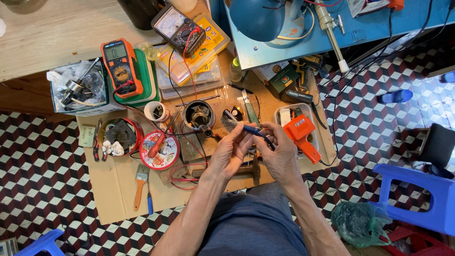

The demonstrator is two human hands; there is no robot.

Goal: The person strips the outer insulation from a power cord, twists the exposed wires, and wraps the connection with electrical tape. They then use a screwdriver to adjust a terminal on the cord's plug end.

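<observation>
Hands, near centre: left hand [231,152] and right hand [280,154] both pinch a blue-handled tool [253,130] between their fingertips, raised just above the cardboard mat [113,189]. Work looks mid-course: motor housing [199,115] stands opened beyond the hands, red test leads [182,178] lie loose. Left: paintbrush [141,182], round tin lid [159,150]. Right: orange heat gun [302,135]. Far: orange multimeter [122,66], analogue meter [178,24], blue lamp [256,18]. Floor: checked tiles; blue stool [422,194] at right.
</observation>
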